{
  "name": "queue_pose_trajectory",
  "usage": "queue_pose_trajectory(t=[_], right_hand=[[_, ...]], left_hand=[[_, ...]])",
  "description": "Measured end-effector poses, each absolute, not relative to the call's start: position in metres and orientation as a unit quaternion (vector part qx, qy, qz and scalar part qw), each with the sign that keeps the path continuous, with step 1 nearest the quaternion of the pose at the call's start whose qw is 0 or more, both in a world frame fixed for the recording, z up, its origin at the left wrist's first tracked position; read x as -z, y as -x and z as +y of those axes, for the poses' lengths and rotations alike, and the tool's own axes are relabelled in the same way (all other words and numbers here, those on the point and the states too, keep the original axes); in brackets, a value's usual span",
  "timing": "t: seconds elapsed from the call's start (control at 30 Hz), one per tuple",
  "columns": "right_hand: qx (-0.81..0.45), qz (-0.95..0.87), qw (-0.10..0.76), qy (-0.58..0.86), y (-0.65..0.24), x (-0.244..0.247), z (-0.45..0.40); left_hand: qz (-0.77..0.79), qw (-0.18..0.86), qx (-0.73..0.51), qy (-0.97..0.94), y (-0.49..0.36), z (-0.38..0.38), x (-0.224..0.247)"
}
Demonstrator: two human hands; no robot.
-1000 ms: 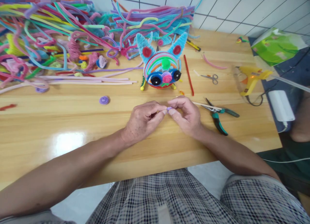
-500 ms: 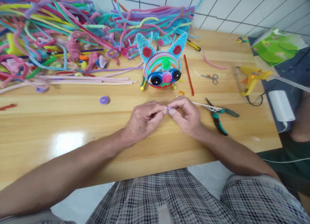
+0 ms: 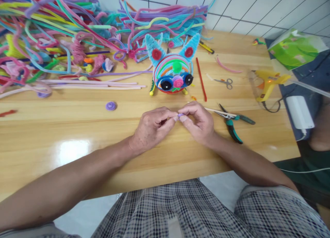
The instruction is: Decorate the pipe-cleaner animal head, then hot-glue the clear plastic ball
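Note:
Between my fingertips is a small purple piece (image 3: 180, 115), mostly covered by them. My left hand (image 3: 154, 127) pinches it from the left, and my right hand (image 3: 198, 123) pinches it from the right. A pale stick (image 3: 219, 111) extends rightward from behind my right hand, over the open pliers (image 3: 229, 119). Just beyond my hands stands a colourful animal figure (image 3: 167, 69) with blue ears, black eyes and a pink nose. A purple coil (image 3: 111, 106) lies on the table to the left of my hands.
Many fuzzy stems (image 3: 85, 28) are heaped at the back left of the wooden table (image 3: 108, 135). Right of the figure lie a red stem (image 3: 201, 79) and scissors (image 3: 226, 82). A yellow glue gun (image 3: 269, 80) and a white box (image 3: 299, 111) are at the right, near another person's arm (image 3: 321, 128).

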State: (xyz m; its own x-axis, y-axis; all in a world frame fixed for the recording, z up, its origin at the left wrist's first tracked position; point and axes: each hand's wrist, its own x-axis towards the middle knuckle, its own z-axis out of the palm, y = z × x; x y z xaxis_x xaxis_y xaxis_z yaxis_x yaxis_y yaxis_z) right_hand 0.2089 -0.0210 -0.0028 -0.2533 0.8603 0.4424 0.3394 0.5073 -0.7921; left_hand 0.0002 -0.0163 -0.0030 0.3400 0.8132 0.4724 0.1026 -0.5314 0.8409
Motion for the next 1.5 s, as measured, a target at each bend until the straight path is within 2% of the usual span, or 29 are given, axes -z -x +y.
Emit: queue_pose_trajectory(t=[0.87,1.1,1.33,1.5], right_hand=[[-0.265,-0.753,0.468,0.379,-0.2082,0.0023,-0.0197],[-0.309,-0.725,0.466,0.402,-0.209,0.0059,-0.0229],[-0.263,-0.753,0.466,0.382,-0.2084,0.0022,-0.0186],[-0.277,-0.749,0.461,0.387,-0.2083,0.0032,-0.0205]], left_hand=[[0.315,0.375,-0.479,-0.728,-0.0004,-0.0166,0.0023],[0.306,0.367,-0.485,-0.732,-0.0003,-0.0161,0.0027],[0.306,0.36,-0.485,-0.736,-0.0007,-0.0161,0.0043],[0.309,0.366,-0.481,-0.734,-0.0005,-0.0164,0.003]])
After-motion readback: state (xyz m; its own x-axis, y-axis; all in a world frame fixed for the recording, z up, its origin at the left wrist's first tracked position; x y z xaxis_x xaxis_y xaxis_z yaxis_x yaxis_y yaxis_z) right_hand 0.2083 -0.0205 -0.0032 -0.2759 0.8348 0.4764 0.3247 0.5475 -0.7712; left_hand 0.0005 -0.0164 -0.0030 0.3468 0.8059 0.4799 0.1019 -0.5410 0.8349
